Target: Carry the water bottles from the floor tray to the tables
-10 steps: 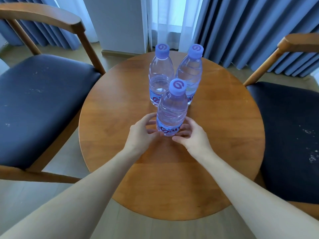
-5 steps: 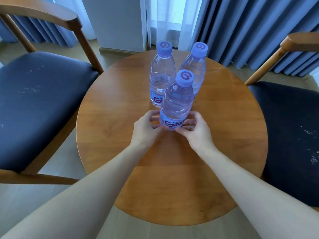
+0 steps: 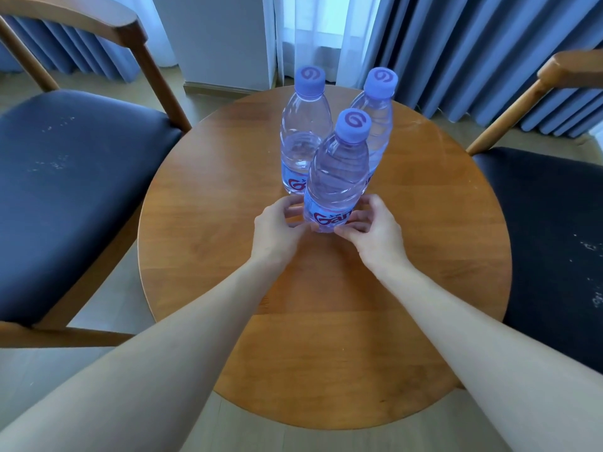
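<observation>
Both hands, left hand (image 3: 277,228) and right hand (image 3: 375,231), hold the near bottle (image 3: 336,181) in a narrow grip at its base on the counter (image 3: 202,243), two bottles (image 3: 301,138) just behind it.

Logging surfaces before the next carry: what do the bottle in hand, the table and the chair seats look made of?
Front bottle: clear, thin ribbed plastic, matte purple cap.
Table: wood or veneer, smooth satin finish, grain showing.
Chair seats: dark, leather-like padding, scuffed white, on wood frames.

chairs (image 3: 65,177) (image 3: 554,207): wood, dark seats | curtains (image 3: 473,44): blue, white sheer between | floor (image 3: 39,380): pale
</observation>
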Tool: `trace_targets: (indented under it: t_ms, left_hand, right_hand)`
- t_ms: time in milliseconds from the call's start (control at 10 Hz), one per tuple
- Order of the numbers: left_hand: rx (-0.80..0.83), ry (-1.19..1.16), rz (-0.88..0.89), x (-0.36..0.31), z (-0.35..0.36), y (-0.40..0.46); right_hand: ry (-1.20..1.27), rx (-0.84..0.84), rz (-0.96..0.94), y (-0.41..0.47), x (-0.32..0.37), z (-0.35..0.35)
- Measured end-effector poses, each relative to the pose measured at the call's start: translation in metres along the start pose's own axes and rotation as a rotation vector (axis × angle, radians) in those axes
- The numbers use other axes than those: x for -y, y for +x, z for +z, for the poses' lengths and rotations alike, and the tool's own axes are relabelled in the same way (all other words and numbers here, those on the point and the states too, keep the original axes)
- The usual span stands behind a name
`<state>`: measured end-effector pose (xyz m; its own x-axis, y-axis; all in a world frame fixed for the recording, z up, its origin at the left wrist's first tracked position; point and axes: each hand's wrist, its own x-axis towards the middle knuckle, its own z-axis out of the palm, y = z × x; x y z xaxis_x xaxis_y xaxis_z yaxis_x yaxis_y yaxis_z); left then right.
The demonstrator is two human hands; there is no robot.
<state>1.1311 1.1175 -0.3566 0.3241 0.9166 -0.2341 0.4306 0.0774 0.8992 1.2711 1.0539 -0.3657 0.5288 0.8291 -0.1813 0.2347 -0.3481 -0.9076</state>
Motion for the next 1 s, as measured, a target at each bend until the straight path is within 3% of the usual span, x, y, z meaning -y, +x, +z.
trace_targets:
  t_ms: [500, 700, 900, 1000]
  left_hand:
    - [0.031, 0.023, -0.006, -0.003, 0.000, -0.004]
    - [0.072, 0.053, 0.001, 0.004, -0.005, -0.016]
    - [0.059, 0.228, 0.059, 0.009, -0.015, -0.040]
    - [0.151, 0.534, 0.130, 0.008, -0.024, -0.058]
  right_hand:
    - [-0.015, -0.012, 0.010, -0.001, 0.001, 0.002]
    - [0.084, 0.064, 0.082, -0.010, -0.003, 0.002]
    - [0.030, 0.090, 0.058, -0.037, -0.007, -0.006]
    - [-0.051, 0.114, 0.038, -0.057, -0.007, -0.013]
